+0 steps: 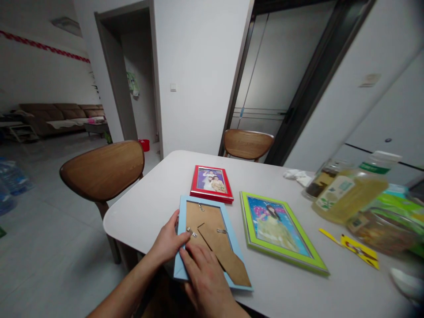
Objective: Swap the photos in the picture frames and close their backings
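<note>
hands (207, 274) touching face-down blue frame (212, 225)

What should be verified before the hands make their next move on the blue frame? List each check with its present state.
1. Blue frame lies back side up: ok.
2. Left hand and right hand both on the frame: ok.
3. Metal clips fastened: cannot tell, too small to judge.
4. Blue frame wholly over the table: not ok, its near left corner appears past the edge.
5. Red frame clear of the blue one: cannot tell, their edges meet in this view.
6. Green frame apart from the blue one: ok.
</note>
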A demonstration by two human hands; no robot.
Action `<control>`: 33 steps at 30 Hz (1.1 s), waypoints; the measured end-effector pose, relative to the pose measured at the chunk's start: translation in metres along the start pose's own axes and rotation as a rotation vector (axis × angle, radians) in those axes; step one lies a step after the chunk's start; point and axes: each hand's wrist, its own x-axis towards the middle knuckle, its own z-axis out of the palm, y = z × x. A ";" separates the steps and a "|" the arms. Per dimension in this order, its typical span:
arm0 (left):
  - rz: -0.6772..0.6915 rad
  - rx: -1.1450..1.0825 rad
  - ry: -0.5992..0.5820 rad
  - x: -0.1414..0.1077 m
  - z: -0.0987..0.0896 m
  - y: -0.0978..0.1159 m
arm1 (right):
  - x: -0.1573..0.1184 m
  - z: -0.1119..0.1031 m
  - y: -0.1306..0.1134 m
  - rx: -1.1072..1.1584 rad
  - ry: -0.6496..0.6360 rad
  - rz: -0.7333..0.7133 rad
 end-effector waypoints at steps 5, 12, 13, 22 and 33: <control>0.035 0.377 0.073 0.002 -0.001 -0.014 | 0.003 -0.002 -0.001 0.017 -0.081 0.026; 0.081 0.571 0.107 0.003 0.003 -0.016 | 0.007 -0.028 0.038 0.032 -0.033 0.085; 0.083 0.579 0.102 0.002 0.003 -0.016 | 0.008 -0.032 0.050 0.004 -0.014 0.140; 0.062 0.660 0.046 0.000 0.002 -0.010 | 0.022 -0.039 0.103 -0.180 -0.044 0.408; 0.089 0.711 0.084 -0.001 0.005 -0.016 | 0.037 -0.028 0.074 -0.088 -0.001 0.272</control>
